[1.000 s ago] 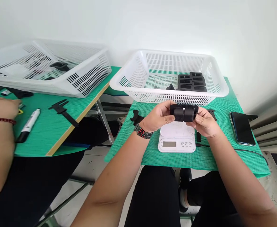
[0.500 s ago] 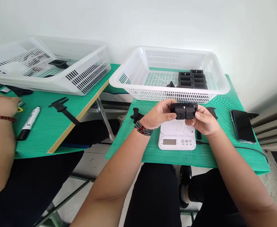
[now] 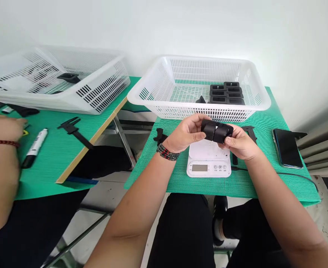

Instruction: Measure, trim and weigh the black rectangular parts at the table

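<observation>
Above a white digital scale [image 3: 208, 168], my left hand [image 3: 192, 134] and my right hand [image 3: 240, 142] are closed on black plastic parts [image 3: 216, 131]. Two rounded blocks sit side by side with a narrow gap between them, one nearer each hand; whether they are joined I cannot tell. My left thumb presses the left end, my right thumb the lower right end. The parts tilt down to the right, and fingers hide their back. The scale's plate is partly covered by my hands. Left of the scale lies another black piece [image 3: 160, 136].
Behind my hands stands a white basket [image 3: 150, 99] with several black rectangular parts [image 3: 227, 93]. A phone [image 3: 287, 148], a cable [image 3: 292, 174] and a black caliper [image 3: 249, 132] lie at right. On the left table are another basket [image 3: 108, 87], a caliper [image 3: 76, 132], a marker [image 3: 35, 148] and a co-worker's hand [image 3: 3, 128].
The black parts have gone from nearly level to tilted, right end lower, still between both hands. The co-worker's hand has shifted slightly to the right.
</observation>
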`<state>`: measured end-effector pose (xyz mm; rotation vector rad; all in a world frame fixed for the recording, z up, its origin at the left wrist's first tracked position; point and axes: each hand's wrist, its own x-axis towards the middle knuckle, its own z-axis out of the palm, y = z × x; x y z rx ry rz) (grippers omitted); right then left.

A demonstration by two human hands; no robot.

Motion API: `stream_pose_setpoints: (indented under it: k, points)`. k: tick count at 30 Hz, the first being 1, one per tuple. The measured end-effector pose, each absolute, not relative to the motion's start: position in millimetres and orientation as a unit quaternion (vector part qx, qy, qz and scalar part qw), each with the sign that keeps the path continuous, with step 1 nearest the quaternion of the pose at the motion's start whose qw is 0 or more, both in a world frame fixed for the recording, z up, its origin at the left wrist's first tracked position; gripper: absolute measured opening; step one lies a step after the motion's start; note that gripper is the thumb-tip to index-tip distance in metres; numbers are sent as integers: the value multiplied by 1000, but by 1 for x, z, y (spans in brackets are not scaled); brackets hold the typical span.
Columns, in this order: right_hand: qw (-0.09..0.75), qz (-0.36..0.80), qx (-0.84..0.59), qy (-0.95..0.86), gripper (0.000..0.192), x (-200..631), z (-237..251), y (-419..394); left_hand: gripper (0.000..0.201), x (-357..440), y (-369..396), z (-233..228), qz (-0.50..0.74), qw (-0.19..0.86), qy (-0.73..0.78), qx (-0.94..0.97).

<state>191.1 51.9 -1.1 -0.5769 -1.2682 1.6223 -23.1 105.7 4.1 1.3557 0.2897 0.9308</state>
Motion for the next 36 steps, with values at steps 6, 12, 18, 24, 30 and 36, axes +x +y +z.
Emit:
stream_pose_setpoints:
  k: [6,12,18,24,30,36]
  points:
    - [463,652,-227,-556,35,193,-1,51,49,-26,108,2,395,659,116,630]
    - [464,632,-239,-573,31,194,0,50,51,-30,110,0,384,660,127,634]
    - [472,637,-250,-556,35,193,0,51,53,-31,110,3,349,657,153,651]
    - [505,671,-235,-489,42,186,-1,52,57,-23,106,-1,317,643,148,681]
    - [526,684,-227,-451,36,184,1,51,48,-22,106,-5,343,656,159,653]
    - [521,691,-224,-449,32,185,2,51,40,-21,106,-6,386,639,169,644]
